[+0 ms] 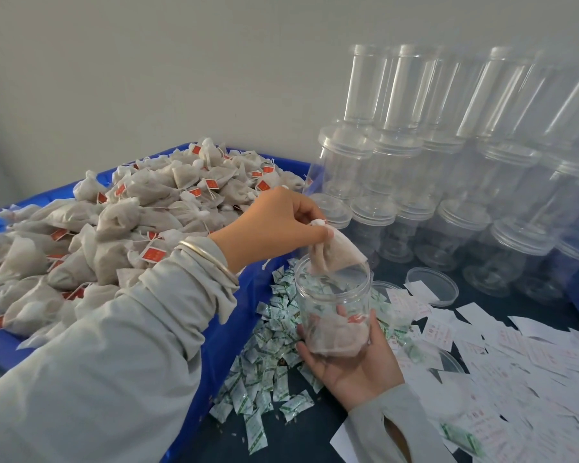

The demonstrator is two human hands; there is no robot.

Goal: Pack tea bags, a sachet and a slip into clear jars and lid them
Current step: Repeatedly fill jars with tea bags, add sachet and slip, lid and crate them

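left hand (283, 222): arm reaching across from the blue bin (214, 345), fingers pinching a tea bag (336, 253) hanging at the jar mouth | right hand (351, 359): palm up, fingers wrapped round the base of the open clear jar (333, 295), tilted above the table (315, 426) | jar: tea bags at bottom | sachets (264, 362) and slips (515, 355) scattered alongside

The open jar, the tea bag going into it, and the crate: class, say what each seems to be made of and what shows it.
Open jar: clear, glossy plastic, probably; the palm and bags show through its wall.
Tea bag: thin, matte mesh or filter paper, seemingly; it creases softly and brownish contents show through.
Blue crate: opaque moulded plastic, by its smooth, even colour.
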